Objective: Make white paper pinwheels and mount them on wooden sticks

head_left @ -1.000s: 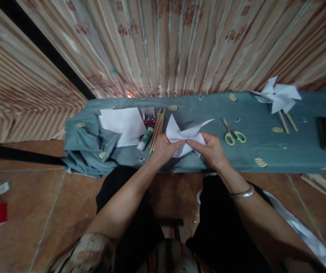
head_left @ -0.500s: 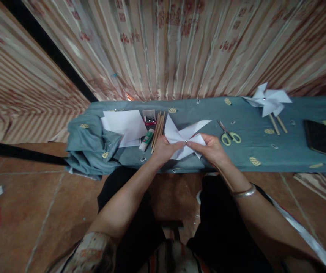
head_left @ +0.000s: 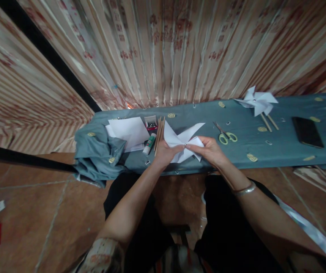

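Between my two hands is a white paper pinwheel (head_left: 182,139) with a small shiny pin at its centre. My left hand (head_left: 165,152) grips its left side, the thumb reaching in to the centre. From the other side my right hand (head_left: 210,150) pinches the paper, its thumb close by the pin. The fingers behind the paper are hidden. Just left of the pinwheel lie several thin wooden sticks (head_left: 159,133), a glue stick (head_left: 149,144) and a small open red box of pins (head_left: 151,124). Scissors with pale green handles (head_left: 224,135) lie to the right.
White paper sheets (head_left: 130,131) lie at the left of the cloth-covered bench (head_left: 202,113). Finished-looking pinwheels on sticks (head_left: 258,101) rest at the back right, near a black phone (head_left: 307,131). A striped curtain (head_left: 165,57) hangs behind the bench.
The camera view has shifted and tilted slightly. Both hands keep their hold on the pinwheel at its centre, with hardly any movement.
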Demonstrator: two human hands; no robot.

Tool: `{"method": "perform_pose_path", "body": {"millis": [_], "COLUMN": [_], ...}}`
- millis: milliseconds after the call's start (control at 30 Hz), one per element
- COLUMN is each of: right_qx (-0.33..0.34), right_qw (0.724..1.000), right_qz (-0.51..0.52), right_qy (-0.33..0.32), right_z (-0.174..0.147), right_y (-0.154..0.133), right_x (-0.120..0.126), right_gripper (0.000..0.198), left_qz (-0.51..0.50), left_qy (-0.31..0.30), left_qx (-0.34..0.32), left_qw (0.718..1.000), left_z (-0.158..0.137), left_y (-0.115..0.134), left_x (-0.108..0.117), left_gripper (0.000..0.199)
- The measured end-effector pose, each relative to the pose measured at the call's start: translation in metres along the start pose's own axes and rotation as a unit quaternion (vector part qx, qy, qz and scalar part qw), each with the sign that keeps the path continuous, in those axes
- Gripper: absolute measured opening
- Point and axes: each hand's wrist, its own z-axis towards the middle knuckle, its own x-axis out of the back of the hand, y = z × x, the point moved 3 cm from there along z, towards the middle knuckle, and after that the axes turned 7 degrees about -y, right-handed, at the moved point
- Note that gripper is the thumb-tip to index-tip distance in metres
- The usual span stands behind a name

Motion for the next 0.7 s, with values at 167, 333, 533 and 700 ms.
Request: {"method": "perform_pose_path", "body": {"millis": [167, 333, 533, 700], "right_qx": [0.012, -0.02, -0.044, -0.063], "right_qw": [0.999, 0.999, 0.998, 0.997], "right_qz": [-0.031, -0.012, -0.004, 0.01], "right_qy": [-0.027, -0.042, -0.051, -0.05], "right_z": [0.001, 0.002, 0.004, 0.004], "right_y": [-0.003, -0.002, 0.004, 0.01], "right_x": [0.0, -0.008, -0.016, -0.021], "right_gripper": [0.036, 0.037, 0.035, 0.036], "left_qz": [0.007, 0.025, 0.042, 0.047], "left_qy": [0.008, 0.015, 0.035, 0.03], "left_qx": [0.001, 0.002, -0.003, 0.004], "left_qw": [1.0, 1.0, 0.998, 0.998], "left_z": [-0.006, -0.01, -0.013, -0.015], "left_y": [0.003, 0.002, -0.007, -0.011], "left_x": [0.002, 0.006, 0.018, 0.025], "left_gripper": [0.033, 0.038, 0.043, 0.036]}}
